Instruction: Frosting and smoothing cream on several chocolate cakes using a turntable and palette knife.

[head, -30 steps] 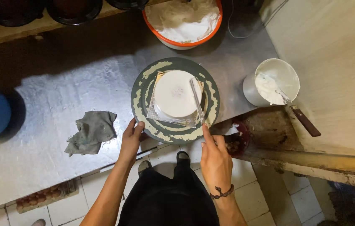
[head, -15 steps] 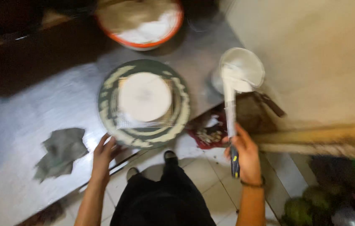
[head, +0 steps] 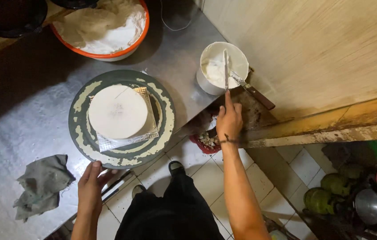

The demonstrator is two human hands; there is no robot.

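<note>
Head view: right hand [head: 229, 121] pinches a long metal spatula [head: 225, 70], blade dipped in the white cream bucket [head: 222, 67], far right. Left hand [head: 91, 186] fingers curl on the near rim of the round green turntable [head: 121, 118] bearing a white-iced cake [head: 117, 111]. Best loaded lightly, turntable steadied. Orange-rimmed basin [head: 104, 27], far, holds more cream.

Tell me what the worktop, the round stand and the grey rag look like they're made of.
Worktop: likely stainless steel, dull grey sheen. Round stand: dark green, smeared with cream; metal or plastic, unclear. Grey rag: soft cloth, crumpled folds. Left hand grips the stand's edge.
</note>
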